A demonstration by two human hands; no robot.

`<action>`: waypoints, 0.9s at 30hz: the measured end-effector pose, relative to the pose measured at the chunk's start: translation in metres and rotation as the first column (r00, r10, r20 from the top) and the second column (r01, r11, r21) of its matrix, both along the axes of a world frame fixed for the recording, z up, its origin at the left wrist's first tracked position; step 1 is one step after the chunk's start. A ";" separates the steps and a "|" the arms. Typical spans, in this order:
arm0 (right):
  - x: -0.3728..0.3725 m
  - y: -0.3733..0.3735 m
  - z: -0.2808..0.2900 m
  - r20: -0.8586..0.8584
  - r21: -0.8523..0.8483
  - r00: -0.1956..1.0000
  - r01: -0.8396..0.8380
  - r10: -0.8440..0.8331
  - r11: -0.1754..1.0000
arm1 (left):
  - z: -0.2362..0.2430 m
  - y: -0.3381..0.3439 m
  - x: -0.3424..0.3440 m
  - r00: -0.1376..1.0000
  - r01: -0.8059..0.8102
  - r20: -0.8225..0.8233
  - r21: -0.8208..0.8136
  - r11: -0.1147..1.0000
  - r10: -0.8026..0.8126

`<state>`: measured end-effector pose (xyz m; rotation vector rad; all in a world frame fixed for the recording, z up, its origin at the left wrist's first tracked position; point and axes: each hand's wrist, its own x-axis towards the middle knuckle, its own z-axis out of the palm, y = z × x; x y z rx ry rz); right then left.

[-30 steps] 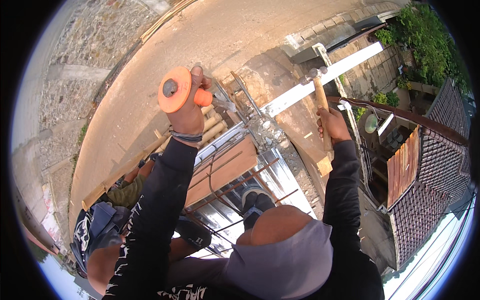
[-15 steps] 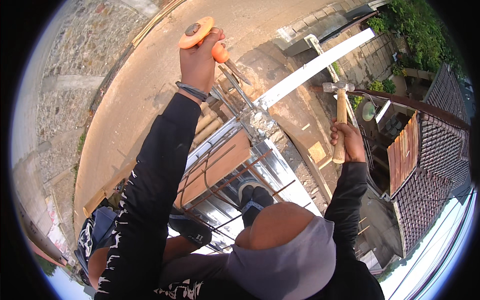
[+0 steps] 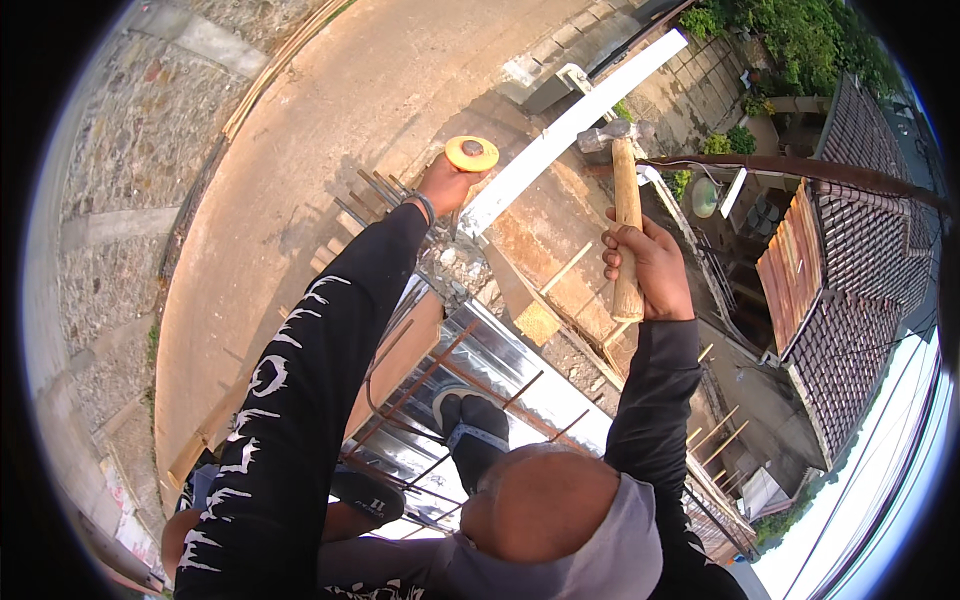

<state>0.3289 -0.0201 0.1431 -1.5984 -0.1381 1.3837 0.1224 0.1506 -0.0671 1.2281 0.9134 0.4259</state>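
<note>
My left hand (image 3: 443,187) is closed round the grip of a chisel, whose round yellow-orange hand guard (image 3: 472,153) faces up with the metal striking end in its middle. The chisel's blade is hidden below my hand. Just beneath lies rough, broken concrete (image 3: 455,268), and steel bars (image 3: 385,190) stick out beside it. Off to the right, my right hand (image 3: 655,262) grips the wooden handle of a hammer (image 3: 626,190). Its steel head is raised, apart from the chisel.
A long white beam (image 3: 575,130) runs away from the broken concrete. Near my feet are shiny corrugated metal sheets (image 3: 515,365), crossed by rusty reinforcing bars (image 3: 440,360) beside a plywood panel (image 3: 400,350). A road (image 3: 250,190) lies below left; tiled roofs (image 3: 870,250) stand right.
My left hand has brought the chisel down and to the right, over the broken concrete. The hammer has shifted left and slightly up. The whole view has turned a little.
</note>
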 end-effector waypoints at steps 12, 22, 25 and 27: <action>-0.024 0.023 0.023 0.244 -0.081 0.896 -0.362 0.371 0.929 | -0.018 0.016 -0.008 0.997 0.029 -0.069 -0.073 0.997 -0.034; -0.053 0.086 0.043 0.731 -0.107 0.598 -0.375 0.329 0.921 | -0.016 0.010 -0.003 0.970 0.124 -0.230 0.190 0.974 -0.079; -0.049 0.080 0.015 0.659 -0.253 0.585 -0.419 0.472 0.872 | -0.010 0.005 0.004 0.965 0.180 -0.233 0.259 0.949 -0.120; -0.058 0.079 -0.004 0.416 -0.417 0.600 -0.542 0.683 0.730 | -0.022 0.005 -0.005 0.961 0.147 -0.270 0.302 0.942 -0.064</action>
